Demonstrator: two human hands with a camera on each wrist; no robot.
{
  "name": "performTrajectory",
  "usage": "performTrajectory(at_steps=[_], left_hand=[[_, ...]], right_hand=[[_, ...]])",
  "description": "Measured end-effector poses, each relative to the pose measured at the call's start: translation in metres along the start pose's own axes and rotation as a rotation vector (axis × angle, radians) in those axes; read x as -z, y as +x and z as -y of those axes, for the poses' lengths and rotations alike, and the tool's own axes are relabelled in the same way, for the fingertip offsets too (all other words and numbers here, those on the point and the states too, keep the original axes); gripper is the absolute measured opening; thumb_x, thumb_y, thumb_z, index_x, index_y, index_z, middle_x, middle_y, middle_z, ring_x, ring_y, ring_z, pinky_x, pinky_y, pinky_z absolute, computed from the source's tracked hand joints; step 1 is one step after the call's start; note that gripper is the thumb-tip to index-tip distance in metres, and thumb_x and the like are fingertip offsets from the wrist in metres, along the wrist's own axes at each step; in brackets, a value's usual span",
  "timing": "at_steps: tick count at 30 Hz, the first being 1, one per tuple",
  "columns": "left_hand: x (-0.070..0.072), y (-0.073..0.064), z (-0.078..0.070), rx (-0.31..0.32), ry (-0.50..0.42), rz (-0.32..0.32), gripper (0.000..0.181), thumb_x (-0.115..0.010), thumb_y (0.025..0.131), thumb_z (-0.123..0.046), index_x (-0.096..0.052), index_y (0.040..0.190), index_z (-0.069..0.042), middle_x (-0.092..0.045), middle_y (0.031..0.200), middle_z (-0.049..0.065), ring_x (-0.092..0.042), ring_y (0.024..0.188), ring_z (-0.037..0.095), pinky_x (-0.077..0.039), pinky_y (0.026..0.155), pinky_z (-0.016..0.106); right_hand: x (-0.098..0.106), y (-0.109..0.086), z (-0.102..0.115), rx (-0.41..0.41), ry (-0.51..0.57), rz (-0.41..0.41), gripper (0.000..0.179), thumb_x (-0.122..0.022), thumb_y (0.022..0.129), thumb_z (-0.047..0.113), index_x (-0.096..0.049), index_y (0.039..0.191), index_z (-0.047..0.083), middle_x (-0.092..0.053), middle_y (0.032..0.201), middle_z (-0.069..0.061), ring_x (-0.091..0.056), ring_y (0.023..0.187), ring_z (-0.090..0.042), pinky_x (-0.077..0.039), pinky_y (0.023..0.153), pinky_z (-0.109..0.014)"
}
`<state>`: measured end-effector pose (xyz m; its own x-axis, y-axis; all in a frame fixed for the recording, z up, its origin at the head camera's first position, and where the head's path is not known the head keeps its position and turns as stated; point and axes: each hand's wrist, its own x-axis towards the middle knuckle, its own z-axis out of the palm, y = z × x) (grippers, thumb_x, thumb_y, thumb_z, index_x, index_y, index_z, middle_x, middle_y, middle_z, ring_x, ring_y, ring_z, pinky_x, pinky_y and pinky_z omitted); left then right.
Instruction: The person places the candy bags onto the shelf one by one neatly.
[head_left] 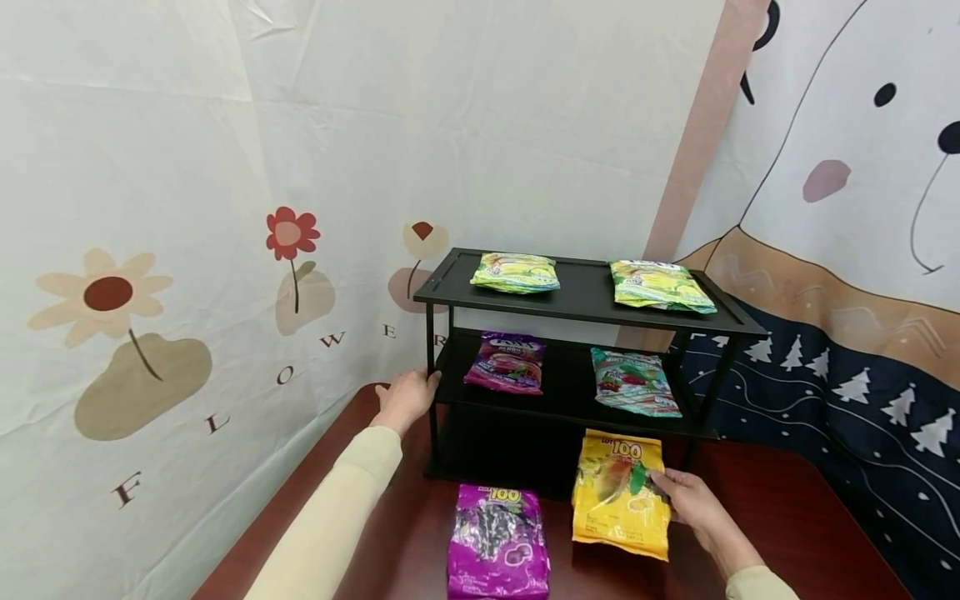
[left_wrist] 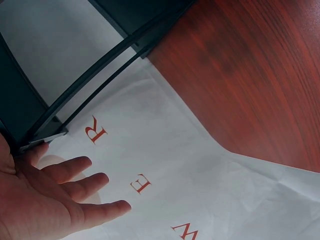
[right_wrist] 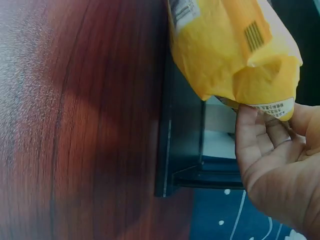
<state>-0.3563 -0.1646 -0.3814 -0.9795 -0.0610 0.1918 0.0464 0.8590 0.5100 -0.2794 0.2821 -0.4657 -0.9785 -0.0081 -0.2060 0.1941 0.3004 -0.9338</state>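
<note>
My right hand (head_left: 692, 500) pinches the right edge of a yellow candy bag (head_left: 617, 500), printed with a mango and "100". The right wrist view has the thumb and fingers at a lower corner of that yellow bag (right_wrist: 235, 50). The bag is raised in front of the bottom level of a black three-level rack (head_left: 577, 296). My left hand (head_left: 407, 398) touches the rack's left side by the front post at the middle shelf. Its fingers (left_wrist: 82, 187) extend past the rack's edge in the left wrist view. On the table lies a purple candy bag (head_left: 498, 542).
Two yellow-green candy bags, one left (head_left: 515, 273) and one right (head_left: 660, 286), lie on the top shelf. The middle shelf holds a purple bag (head_left: 507, 363) and a teal bag (head_left: 634, 382). Printed cloth (head_left: 360, 125) hangs behind the reddish-brown table (head_left: 780, 500).
</note>
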Motion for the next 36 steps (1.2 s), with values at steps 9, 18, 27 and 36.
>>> performTrajectory(at_steps=[9,18,27,36], left_hand=[[-0.002,-0.001,0.001,-0.001,0.000,0.006,0.044,-0.040,0.107,-0.037,-0.063,0.132,-0.008,-0.064,0.123,0.019,-0.046,0.128,0.047,-0.013,0.103,0.078],[-0.001,0.000,0.000,-0.002,0.000,0.005,0.047,-0.040,0.107,-0.038,-0.059,0.137,-0.008,-0.061,0.128,0.020,-0.044,0.131,0.047,-0.012,0.103,0.078],[0.001,-0.001,-0.002,0.007,0.008,0.020,0.050,-0.039,0.107,-0.039,-0.052,0.145,-0.008,-0.055,0.138,0.020,-0.039,0.134,0.047,-0.013,0.105,0.077],[0.001,-0.001,-0.001,0.006,0.013,0.013,0.048,-0.040,0.107,-0.038,-0.055,0.141,-0.008,-0.058,0.133,0.020,-0.042,0.132,0.047,-0.015,0.103,0.078]], right_hand=[[-0.012,-0.004,0.006,0.165,-0.419,-0.143,0.060,-0.043,0.107,0.026,-0.028,0.147,-0.016,-0.032,0.145,-0.041,-0.040,0.128,-0.055,-0.040,0.098,-0.061],[-0.041,-0.022,0.000,0.549,-0.903,-0.277,0.038,-0.072,0.092,0.025,-0.069,0.121,0.001,-0.060,0.123,-0.028,-0.057,0.112,-0.046,-0.047,0.087,-0.061],[-0.053,-0.031,-0.017,0.769,-1.233,-0.201,0.050,-0.087,0.073,0.040,-0.070,0.114,0.017,-0.063,0.104,-0.001,-0.060,0.095,-0.026,-0.048,0.076,-0.051],[-0.056,-0.026,-0.025,0.960,-1.259,-0.356,0.026,-0.078,0.080,0.000,-0.070,0.097,0.017,-0.063,0.092,0.001,-0.062,0.083,-0.021,-0.049,0.060,-0.040]])
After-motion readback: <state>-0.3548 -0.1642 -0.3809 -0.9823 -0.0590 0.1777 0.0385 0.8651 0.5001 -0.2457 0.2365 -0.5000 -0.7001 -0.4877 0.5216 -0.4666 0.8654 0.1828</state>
